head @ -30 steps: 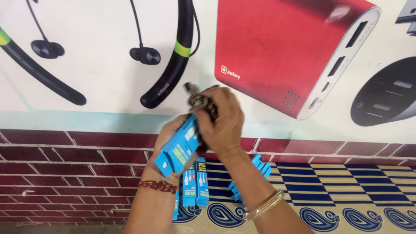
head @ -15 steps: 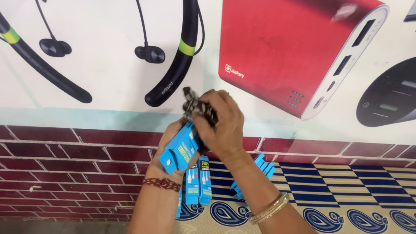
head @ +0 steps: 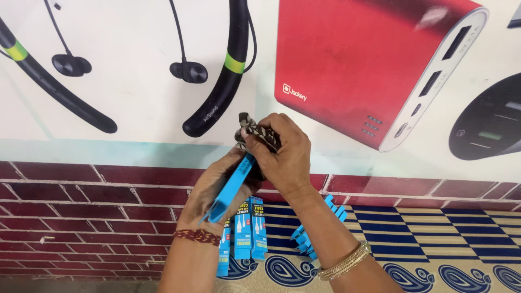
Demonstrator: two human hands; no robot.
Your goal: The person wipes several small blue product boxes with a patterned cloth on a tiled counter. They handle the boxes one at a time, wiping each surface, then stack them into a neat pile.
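- Flat box (head: 230, 190) in the left hand (head: 214, 190): bright blue.
- Coiled cable (head: 259, 135) in the right hand (head: 285, 157): braided black and pale grey.
- Boxes (head: 247, 230) at 6 o'clock: blue with white print.
- Wall (head: 81, 211) at 8 o'clock: maroon bricks, pale joints.
- Cloth (head: 434, 228) at 4 o'clock: navy and cream checks, paisley border.
- Poster (head: 135, 43) at 12 o'clock: white, with a red power bank (head: 358, 59) and black earphones (head: 228, 70) banded green.
- Bangles (head: 344, 263): gold.

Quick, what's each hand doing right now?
Left hand: closed on the blue box.
Right hand: closed on the coiled patterned cable.
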